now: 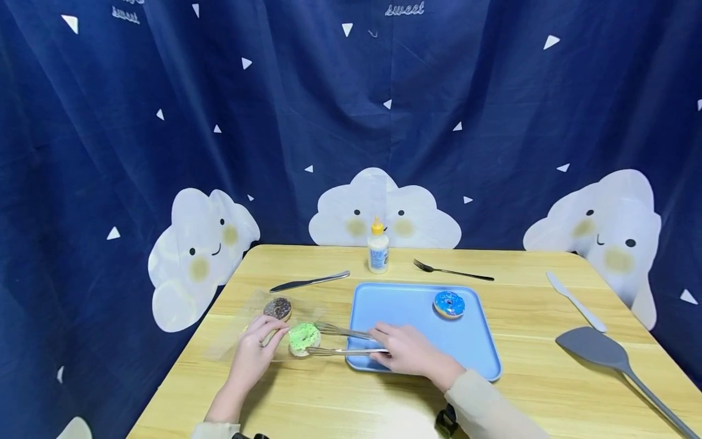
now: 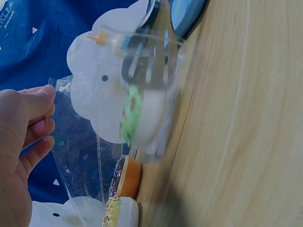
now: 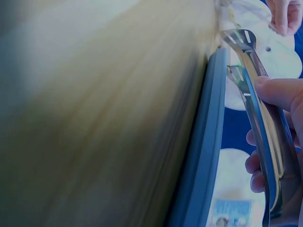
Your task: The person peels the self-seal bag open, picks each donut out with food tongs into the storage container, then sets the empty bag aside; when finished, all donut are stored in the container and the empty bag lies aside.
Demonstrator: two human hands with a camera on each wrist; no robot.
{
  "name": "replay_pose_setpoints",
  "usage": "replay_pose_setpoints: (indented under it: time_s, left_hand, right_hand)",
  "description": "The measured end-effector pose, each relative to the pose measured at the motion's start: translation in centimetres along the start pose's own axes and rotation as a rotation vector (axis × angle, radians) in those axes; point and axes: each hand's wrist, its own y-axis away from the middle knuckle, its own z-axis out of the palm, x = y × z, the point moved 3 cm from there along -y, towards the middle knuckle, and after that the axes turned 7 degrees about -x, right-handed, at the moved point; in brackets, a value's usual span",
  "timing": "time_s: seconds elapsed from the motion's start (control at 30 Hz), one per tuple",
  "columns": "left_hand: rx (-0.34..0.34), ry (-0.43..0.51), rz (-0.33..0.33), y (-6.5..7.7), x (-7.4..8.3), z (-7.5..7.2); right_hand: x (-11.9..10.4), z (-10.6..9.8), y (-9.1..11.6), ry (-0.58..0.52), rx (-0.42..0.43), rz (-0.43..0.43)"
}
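My left hand (image 1: 256,347) pinches the edge of a clear plastic bag (image 2: 78,156) between thumb and fingers, holding it up at the left of the table. Inside the bag are a doughnut with green icing (image 1: 303,336), a chocolate doughnut with sprinkles (image 1: 278,308) and a yellow-topped one (image 2: 112,215), mostly hidden behind the hand in the head view. Metal tongs (image 1: 348,352) are gripped by my right hand (image 1: 406,350) over the tray's left part. Their slotted tips lie at either side of the green doughnut, at the bag's mouth.
A blue tray (image 1: 395,299) bears a blue-iced doughnut (image 1: 449,304). Behind stand a yellow-capped bottle (image 1: 378,253), a table knife (image 1: 309,281) and a fork (image 1: 452,271). To the right lie a white knife (image 1: 576,302) and a grey spatula (image 1: 595,349).
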Motion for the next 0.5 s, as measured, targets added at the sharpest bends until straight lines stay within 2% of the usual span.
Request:
replay_pose_setpoints:
  time_s: [0.13, 0.3, 0.5]
  left_hand:
    - [0.018, -0.002, 0.009, 0.1, -0.2, -0.2]
    - [0.017, 0.005, -0.016, 0.1, -0.2, -0.3]
    - [0.012, -0.002, -0.004, 0.0, -0.2, -0.2]
  right_hand:
    - [0.7, -0.7, 1.5, -0.002, 0.070, -0.016]
    - [1.9, -1.6, 4.0, -0.013, 0.145, -0.031]
    - [3.5, -2.7, 8.5, 0.019, 0.200, 0.041]
